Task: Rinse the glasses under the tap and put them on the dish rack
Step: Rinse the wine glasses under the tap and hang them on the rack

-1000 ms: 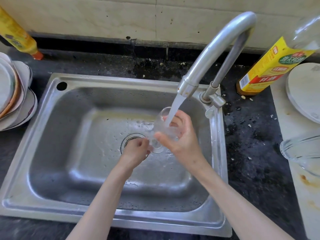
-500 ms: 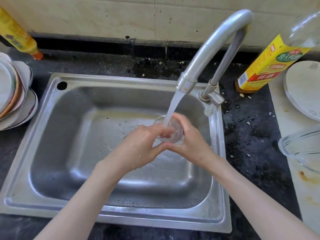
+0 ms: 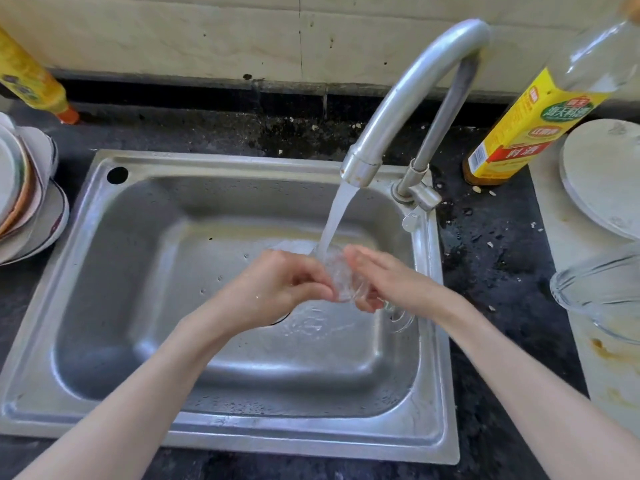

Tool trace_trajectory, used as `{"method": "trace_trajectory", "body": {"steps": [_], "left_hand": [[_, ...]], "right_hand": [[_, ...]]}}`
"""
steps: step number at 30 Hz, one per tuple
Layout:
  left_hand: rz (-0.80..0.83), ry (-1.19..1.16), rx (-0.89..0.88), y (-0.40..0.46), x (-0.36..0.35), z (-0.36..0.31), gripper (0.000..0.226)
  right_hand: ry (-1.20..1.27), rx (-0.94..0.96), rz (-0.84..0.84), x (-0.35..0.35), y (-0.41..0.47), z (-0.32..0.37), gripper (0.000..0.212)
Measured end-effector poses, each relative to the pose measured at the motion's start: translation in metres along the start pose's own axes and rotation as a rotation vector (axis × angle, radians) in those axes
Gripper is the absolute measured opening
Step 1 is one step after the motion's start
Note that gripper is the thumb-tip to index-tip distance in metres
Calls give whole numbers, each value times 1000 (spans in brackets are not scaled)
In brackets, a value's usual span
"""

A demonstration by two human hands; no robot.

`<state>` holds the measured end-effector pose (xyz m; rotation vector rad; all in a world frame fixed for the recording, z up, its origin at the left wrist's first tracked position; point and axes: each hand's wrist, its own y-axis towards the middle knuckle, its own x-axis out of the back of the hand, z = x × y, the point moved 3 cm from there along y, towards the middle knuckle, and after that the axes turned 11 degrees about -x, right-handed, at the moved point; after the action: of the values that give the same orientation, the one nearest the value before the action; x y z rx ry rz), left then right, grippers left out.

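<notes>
Your left hand (image 3: 277, 289) pinches the near side of the clear glass (image 3: 341, 277), and your right hand (image 3: 384, 285) curls round its far side, tilting it under the tap (image 3: 408, 95) stream above the sink (image 3: 138, 271) so runoff drains away.

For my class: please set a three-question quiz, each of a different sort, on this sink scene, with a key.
1. True or false: water from the curved metal tap falls on the clear drinking glass.
2. Multiple choice: where is the glass held? A. over the stainless steel sink B. over the stacked plates C. beside the yellow-labelled bottle
3. Fill in: the glass is held by ____ hands, the left hand and the right hand.

Key: 1 true; 2 A; 3 both
</notes>
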<state>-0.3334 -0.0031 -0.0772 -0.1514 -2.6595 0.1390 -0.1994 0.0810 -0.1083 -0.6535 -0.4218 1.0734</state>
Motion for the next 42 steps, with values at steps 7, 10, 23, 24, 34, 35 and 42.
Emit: {"method": "trace_trajectory", "body": {"steps": [7,10,23,24,34,35,42], "left_hand": [[187,38,-125,1,-7,-6,24],[51,176,-39,5,2,-2,15],[-89,201,1,11,8,0,14],[-159,156,24,10,8,2,22],[-60,159,-49,5,2,6,27],[-139,126,-22,4,3,7,34],[234,310,-133,5,-1,11,23]], "right_hand": [[101,-134,-38,-9,20,0,76],[51,-55,-76,-10,24,-4,71],[81,-25,-154,-17,22,-7,59],[81,19,-163,-18,19,-5,41],[92,-56,-1,-18,19,-8,65],[74,-20,-66,-19,15,-3,57],[130,-121,43,-19,19,-19,80]]}}
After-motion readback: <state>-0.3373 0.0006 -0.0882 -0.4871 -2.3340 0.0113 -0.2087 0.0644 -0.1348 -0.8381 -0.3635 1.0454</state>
